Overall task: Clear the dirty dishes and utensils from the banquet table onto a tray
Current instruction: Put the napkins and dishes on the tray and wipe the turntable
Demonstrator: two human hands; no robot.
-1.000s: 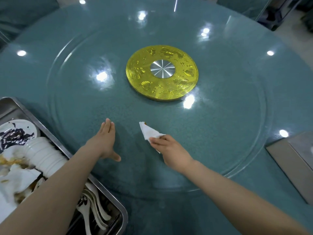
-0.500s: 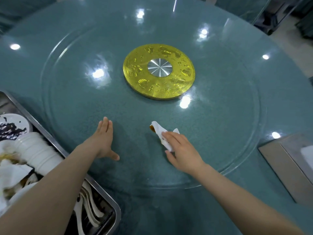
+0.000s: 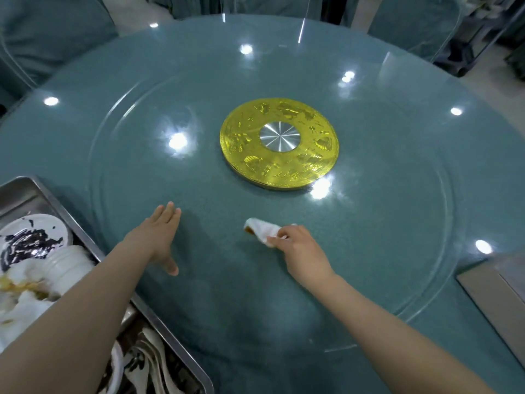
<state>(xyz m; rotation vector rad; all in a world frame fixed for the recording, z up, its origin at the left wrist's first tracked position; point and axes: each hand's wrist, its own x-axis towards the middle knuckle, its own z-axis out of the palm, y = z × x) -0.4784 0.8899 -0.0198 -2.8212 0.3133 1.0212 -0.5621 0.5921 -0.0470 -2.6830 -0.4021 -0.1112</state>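
Note:
My right hand (image 3: pixel 301 253) pinches a crumpled white napkin (image 3: pixel 262 230) with a brown stain at its far tip, pressed on the glass turntable (image 3: pixel 397 223). My left hand (image 3: pixel 157 237) lies flat on the glass, fingers together and thumb spread, holding nothing. At the lower left a steel tray (image 3: pixel 65 211) holds a sauce-smeared white plate (image 3: pixel 31 240), a stack of white bowls (image 3: pixel 71 268), soiled napkins and white spoons (image 3: pixel 147 365); my left forearm hides part of it.
A gold disc with a silver hub (image 3: pixel 279 150) sits at the turntable's centre. A grey box (image 3: pixel 500 294) stands at the right table edge. Teal-covered chairs (image 3: pixel 48 32) ring the far side of the round table.
My right hand has slid the napkin a little to the right and forward over the glass. The left hand stays flat in the same spot. The camera has tilted up.

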